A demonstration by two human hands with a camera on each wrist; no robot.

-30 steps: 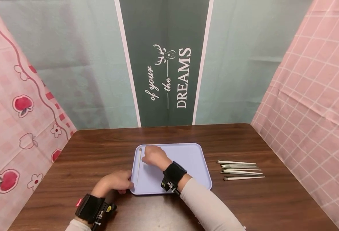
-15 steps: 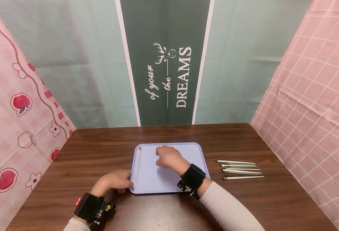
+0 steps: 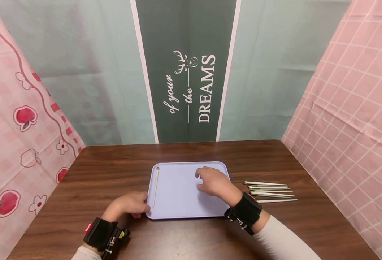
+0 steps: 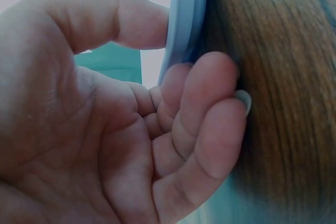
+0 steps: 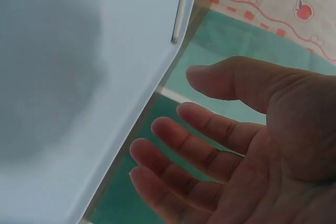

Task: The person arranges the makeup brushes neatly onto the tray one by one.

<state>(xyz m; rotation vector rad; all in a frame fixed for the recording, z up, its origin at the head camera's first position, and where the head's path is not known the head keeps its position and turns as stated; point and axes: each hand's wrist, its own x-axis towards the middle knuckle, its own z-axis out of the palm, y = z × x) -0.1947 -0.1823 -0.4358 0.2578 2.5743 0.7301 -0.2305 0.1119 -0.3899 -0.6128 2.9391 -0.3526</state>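
Observation:
A pale lavender tray [image 3: 178, 196] lies on the wooden table. One slim makeup brush [image 3: 155, 187] with a white handle rests along its left side, dark tip toward the back; part of it shows at the tray's edge in the right wrist view. My left hand [image 3: 130, 203] holds the tray's front left corner. In the left wrist view its thumb [image 4: 142, 24] presses the rim and the other fingers curl beside and under it. My right hand [image 3: 213, 181] hovers over the tray's right half, fingers loosely bent and apart, holding nothing.
Several similar brushes [image 3: 272, 188] lie in a loose group on the table [image 3: 113, 166] right of the tray, partly behind the right wrist strap. Patterned cloths hang at the left [image 3: 25, 115] and right [image 3: 347, 108], and a green curtain [image 3: 187, 72] at the back.
My right hand has moved right across the tray, away from the brush lying there, and its fingers have spread. The left hand stays at the tray's corner.

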